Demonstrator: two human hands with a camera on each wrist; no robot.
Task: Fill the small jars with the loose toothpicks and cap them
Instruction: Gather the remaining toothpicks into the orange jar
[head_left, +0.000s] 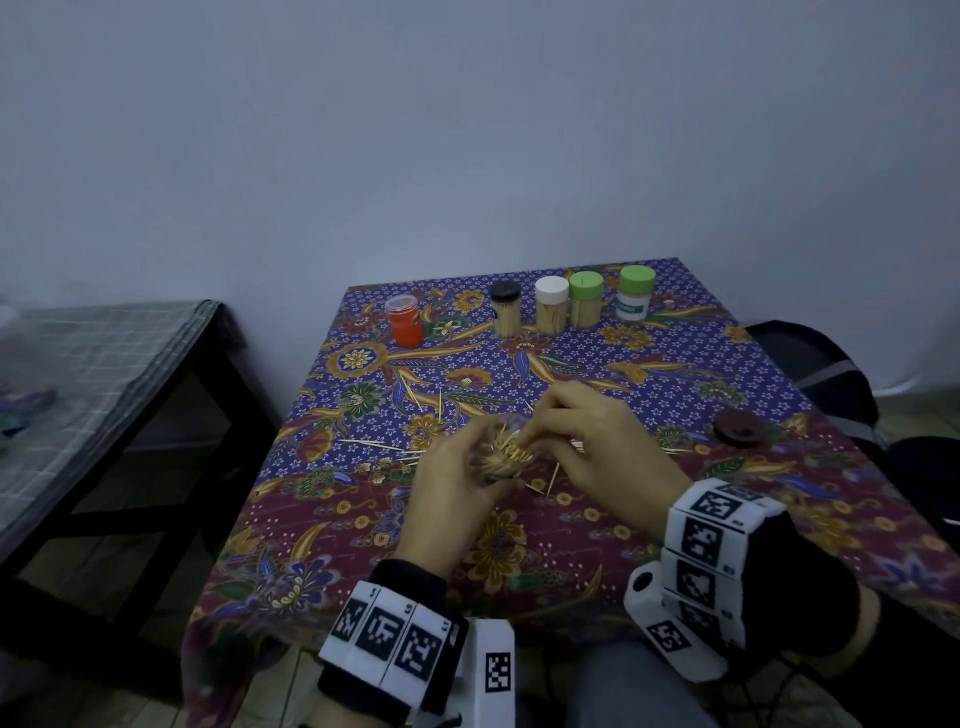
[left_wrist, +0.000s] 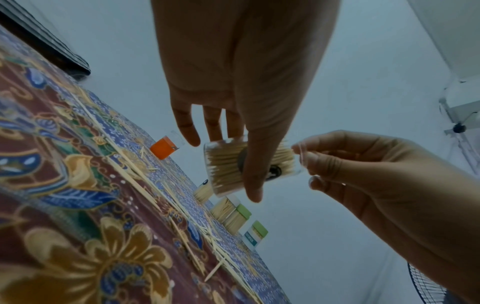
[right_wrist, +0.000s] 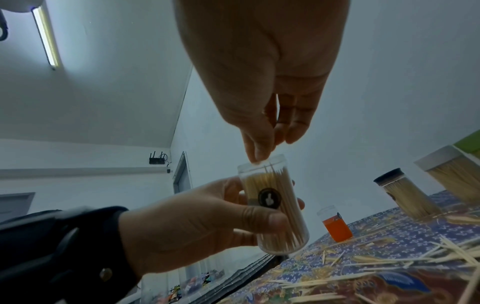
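Observation:
My left hand (head_left: 480, 465) grips a clear small jar (right_wrist: 275, 207), tilted, packed with toothpicks, with a round black label and no cap. Above the cloth in front of me, my right hand (right_wrist: 262, 153) hovers at the jar's open mouth. Its thumb and fingertips pinch the tips of toothpicks there. Loose toothpicks (head_left: 374, 444) lie scattered on the patterned tablecloth (head_left: 519, 545) around both hands. A dark round cap (head_left: 737, 428) lies on the cloth to the right.
Along the table's far edge stand an uncapped orange jar (head_left: 405, 319), a black-capped jar (head_left: 505, 309), a white-capped jar (head_left: 551, 305) and two green-capped jars (head_left: 586, 300). A second table (head_left: 104, 353) stands to the left, a dark chair (head_left: 831, 374) to the right.

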